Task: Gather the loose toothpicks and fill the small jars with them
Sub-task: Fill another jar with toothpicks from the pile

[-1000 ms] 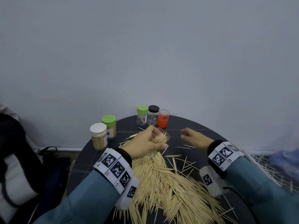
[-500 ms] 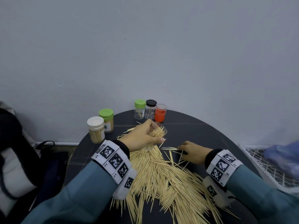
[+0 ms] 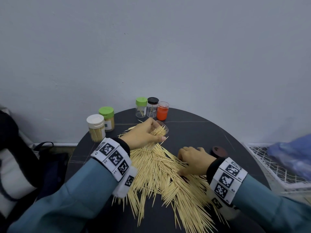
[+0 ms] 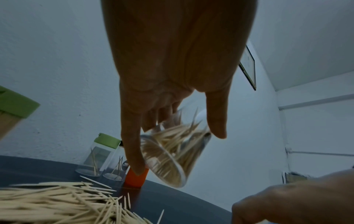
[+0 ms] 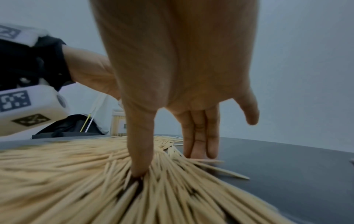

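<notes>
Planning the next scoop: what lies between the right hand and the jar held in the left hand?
In the head view, toothpicks of the loose pile and bare dark table lie between the right hand and the clear jar.

The toothpicks [image 3: 161,179] are pale yellow on a dark grey table [image 3: 193,132]. At the far edge stand clear jars: one with a green lid [image 3: 141,101], one with a black lid [image 3: 153,100], and an orange one [image 3: 162,111]. To the left, a white-lidded jar [image 3: 95,121] and a green-lidded jar [image 3: 106,112]. A brown lid [image 3: 218,151] lies on the right. The sleeves [image 3: 80,199] are teal, the wristbands [image 3: 114,159] white with black square patterns. The wall [image 3: 151,47] is pale grey-blue.
</notes>
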The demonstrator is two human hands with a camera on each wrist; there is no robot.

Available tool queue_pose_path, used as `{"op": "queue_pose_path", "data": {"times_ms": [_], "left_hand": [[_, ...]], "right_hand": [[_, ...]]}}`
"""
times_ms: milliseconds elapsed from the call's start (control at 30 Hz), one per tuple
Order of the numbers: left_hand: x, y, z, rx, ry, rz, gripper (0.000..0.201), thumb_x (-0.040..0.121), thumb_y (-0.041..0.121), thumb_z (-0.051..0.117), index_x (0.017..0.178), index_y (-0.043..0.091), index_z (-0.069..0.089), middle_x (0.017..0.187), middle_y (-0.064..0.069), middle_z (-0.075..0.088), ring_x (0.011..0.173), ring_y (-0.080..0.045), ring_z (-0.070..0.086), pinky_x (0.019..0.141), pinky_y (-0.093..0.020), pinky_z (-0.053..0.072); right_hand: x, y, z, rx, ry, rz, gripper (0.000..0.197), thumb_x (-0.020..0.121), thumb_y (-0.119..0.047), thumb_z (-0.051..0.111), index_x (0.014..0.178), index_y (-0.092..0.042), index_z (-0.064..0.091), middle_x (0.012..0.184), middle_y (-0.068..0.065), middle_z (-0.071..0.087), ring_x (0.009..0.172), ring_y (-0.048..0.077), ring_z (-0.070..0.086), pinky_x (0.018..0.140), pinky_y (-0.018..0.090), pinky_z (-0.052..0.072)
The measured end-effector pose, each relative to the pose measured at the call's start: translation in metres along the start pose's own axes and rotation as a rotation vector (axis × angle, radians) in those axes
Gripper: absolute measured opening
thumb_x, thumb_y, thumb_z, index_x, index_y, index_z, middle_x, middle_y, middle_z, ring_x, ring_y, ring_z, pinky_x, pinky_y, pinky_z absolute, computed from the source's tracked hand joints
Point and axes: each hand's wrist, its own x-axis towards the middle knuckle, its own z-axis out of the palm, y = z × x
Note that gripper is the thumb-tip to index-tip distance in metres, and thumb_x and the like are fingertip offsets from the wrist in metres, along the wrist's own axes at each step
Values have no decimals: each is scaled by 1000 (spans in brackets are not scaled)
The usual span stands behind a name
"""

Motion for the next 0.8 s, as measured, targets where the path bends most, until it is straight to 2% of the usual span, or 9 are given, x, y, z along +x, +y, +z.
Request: {"op": "queue_pose_path", "data": {"times_ms": [167, 267, 400, 533, 633, 700, 800], "left_hand": [[-1, 0, 0, 16, -9, -1, 43, 87, 29, 65, 121, 16, 43, 92, 17, 49, 77, 3, 50, 61, -12, 39], [0, -1, 0, 18, -5, -1, 45, 86, 30, 66, 122, 15, 44, 93, 15, 50, 77, 2, 49, 63, -14, 39], [0, -3, 0, 32, -9, -2, 47, 85, 32, 67, 122, 15, 44, 99, 10, 50, 81, 0, 49, 67, -15, 41], [1, -4, -1, 19, -9, -4, 45, 85, 32, 68, 120, 16, 44, 97, 10, 53, 79, -2, 52, 68, -18, 43], [1, -5, -2, 29, -14, -10, 46, 84, 33, 68, 120, 17, 44, 103, 6, 54, 83, -6, 53, 71, -21, 43], [1, -5, -2, 41, -20, -13, 46, 85, 34, 67, 120, 17, 44, 105, 5, 53, 86, -8, 53, 73, -22, 43], [1, -5, -2, 52, -24, -15, 47, 85, 34, 67, 121, 17, 43, 108, 4, 52, 90, -10, 52, 73, -23, 43]], "right_hand": [[6, -7, -3, 95, -14, 11, 37, 90, -32, 54, 118, -10, 46, 123, 5, 52, 112, 23, 50, 98, 37, 35], [10, -12, -2, 142, -43, 42, 34, 93, -26, 52, 120, -6, 47, 123, 11, 53, 110, 27, 54, 90, 35, 44], [13, -18, -5, 153, -74, 62, 35, 96, -22, 46, 125, -3, 46, 126, 14, 52, 114, 28, 53, 91, 34, 44], [14, -16, -8, 150, -97, 68, 34, 99, -20, 40, 127, -1, 44, 130, 15, 50, 118, 28, 50, 93, 32, 41], [15, -13, -10, 172, -100, 60, 35, 101, -22, 35, 128, -1, 42, 131, 14, 50, 119, 27, 49, 94, 31, 39], [15, -11, -11, 195, -113, 65, 35, 101, -25, 34, 128, -3, 43, 129, 12, 52, 118, 25, 50, 92, 30, 39], [15, -7, -14, 223, -133, 60, 28, 101, -18, 35, 121, -6, 49, 120, 10, 56, 109, 24, 53, 86, 29, 40]]}}
